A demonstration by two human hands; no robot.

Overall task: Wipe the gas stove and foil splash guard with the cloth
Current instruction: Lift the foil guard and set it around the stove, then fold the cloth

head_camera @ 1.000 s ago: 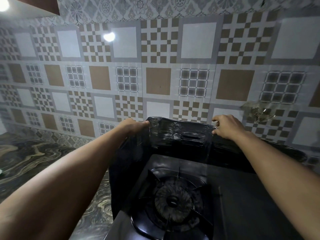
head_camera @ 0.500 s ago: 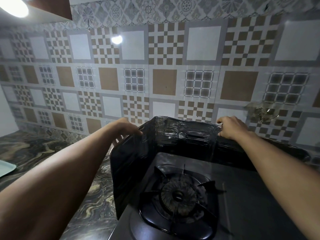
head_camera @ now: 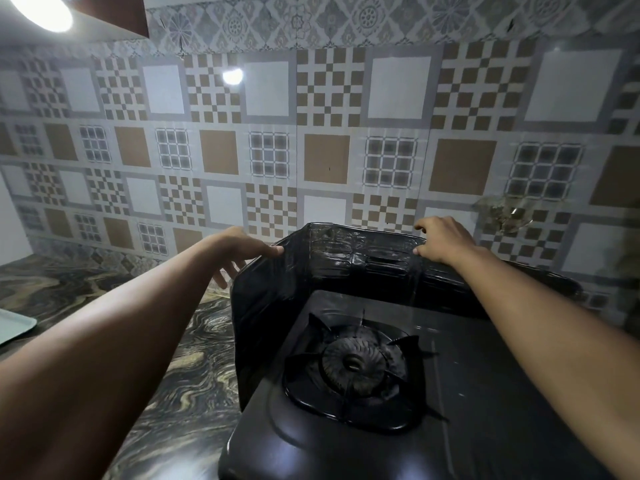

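Observation:
The black gas stove fills the lower right, its burner near the middle. The dark, shiny foil splash guard stands folded around the stove's back and left side. My left hand is at the guard's top left corner. Its thumb tip touches the edge and its fingers are spread outside the side panel. My right hand grips the top edge of the back panel, thumb in front and fingers over the top. No cloth shows in view.
A dark marbled countertop runs left of the stove, with a pale green tray at the left edge. The patterned tile wall stands close behind the guard and carries a stained patch at the right.
My left hand has loosened from the guard's top corner and its fingers have spread outside the side panel. The right hand stays on the back edge. The view has shifted left.

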